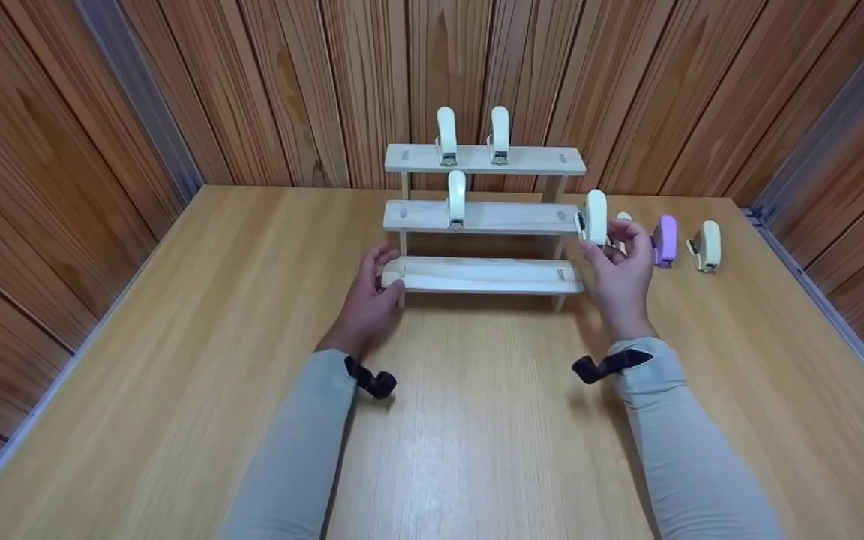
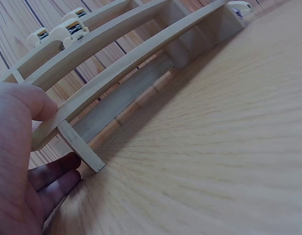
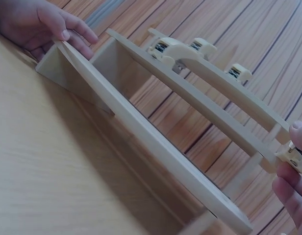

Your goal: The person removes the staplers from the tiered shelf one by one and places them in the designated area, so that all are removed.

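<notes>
A three-tier wooden shelf stand [image 1: 477, 276] is on the table. My left hand [image 1: 372, 296] grips the left end of its lowest board, thumb on the board and fingers by the leg, as the left wrist view shows. Beside the right end of the middle board, my right hand [image 1: 622, 281] pinches a cream mini stapler [image 1: 595, 217] upright between thumb and fingers. Two cream staplers, one left [image 1: 445, 135] and one right [image 1: 499, 135], stand on the top board. Another cream stapler [image 1: 456, 199] is on the middle board, left of centre.
Right of the stand, a purple stapler [image 1: 666, 240] and a cream stapler [image 1: 708, 246] stand on the table [image 1: 462, 435]. One more pale stapler [image 1: 623, 217] is partly hidden behind my right hand. Wood-panelled walls [image 1: 282, 90] enclose the back and sides.
</notes>
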A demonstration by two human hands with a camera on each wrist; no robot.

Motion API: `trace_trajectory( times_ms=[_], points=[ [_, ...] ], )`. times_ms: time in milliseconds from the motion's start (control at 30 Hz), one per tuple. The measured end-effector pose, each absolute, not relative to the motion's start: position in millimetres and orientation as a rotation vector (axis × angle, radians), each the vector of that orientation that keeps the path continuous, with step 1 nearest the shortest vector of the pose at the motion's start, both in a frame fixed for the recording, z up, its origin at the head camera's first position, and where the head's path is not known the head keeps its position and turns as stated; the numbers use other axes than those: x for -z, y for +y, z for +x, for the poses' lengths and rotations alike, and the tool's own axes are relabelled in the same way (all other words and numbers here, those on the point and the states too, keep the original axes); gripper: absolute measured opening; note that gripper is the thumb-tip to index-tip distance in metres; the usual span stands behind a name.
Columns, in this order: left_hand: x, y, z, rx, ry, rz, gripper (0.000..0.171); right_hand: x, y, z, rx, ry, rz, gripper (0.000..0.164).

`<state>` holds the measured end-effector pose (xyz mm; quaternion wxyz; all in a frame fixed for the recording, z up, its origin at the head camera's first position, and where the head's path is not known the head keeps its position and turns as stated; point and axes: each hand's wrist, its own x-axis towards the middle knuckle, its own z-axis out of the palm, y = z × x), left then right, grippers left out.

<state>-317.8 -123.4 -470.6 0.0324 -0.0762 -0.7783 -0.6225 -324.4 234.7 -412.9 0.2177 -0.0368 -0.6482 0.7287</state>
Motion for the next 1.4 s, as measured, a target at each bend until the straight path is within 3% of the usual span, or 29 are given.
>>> trace_trajectory(
  times_ms=[1400],
  points=[
    [468.5,-122.3,-317.3,1.892,-2.421,-0.207,0.067,456.8,260.1,-346.9,-2.072,-1.883,-0.418,0.046]
  ],
)
